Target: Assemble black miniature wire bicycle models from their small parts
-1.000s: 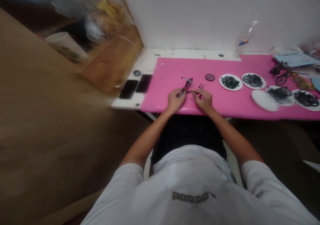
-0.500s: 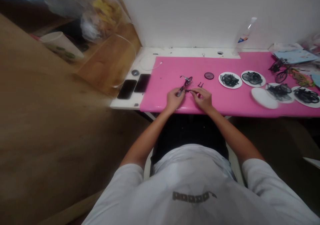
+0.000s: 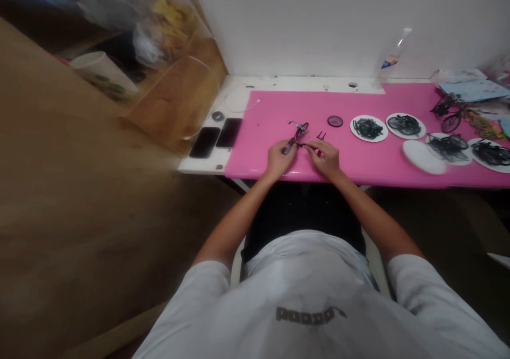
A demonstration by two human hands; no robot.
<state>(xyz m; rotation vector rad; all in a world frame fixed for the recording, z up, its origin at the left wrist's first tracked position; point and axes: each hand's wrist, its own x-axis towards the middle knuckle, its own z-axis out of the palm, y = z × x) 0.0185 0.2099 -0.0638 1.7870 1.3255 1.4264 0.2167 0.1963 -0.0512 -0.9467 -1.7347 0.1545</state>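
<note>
A small dark model bicycle (image 3: pixel 299 131), partly put together with a front wheel and handlebar, is gripped by my left hand (image 3: pixel 280 157) just above the pink table cover. The fingers of my right hand (image 3: pixel 325 158) are pinched at the near side of the bicycle, on a small dark part (image 3: pixel 302 145) whose kind I cannot make out. Beyond my right hand lies a small black forked piece (image 3: pixel 321 136). Farther back, a loose toy wheel (image 3: pixel 335 121) rests flat on the pink cover (image 3: pixel 279 104).
White plates of black parts (image 3: pixel 368 129) stand to the right, beside a white lid or plate (image 3: pixel 424 157). Another model bicycle (image 3: pixel 450 116) is at the far right. Two dark phones (image 3: pixel 204 142) lie at the left edge, with a white cable (image 3: pixel 239 107) behind. A clear bottle (image 3: pixel 394 55) stands against the wall.
The whole view has shifted very slightly. Both hands keep their hold at the model bicycle, with hardly any visible movement.
</note>
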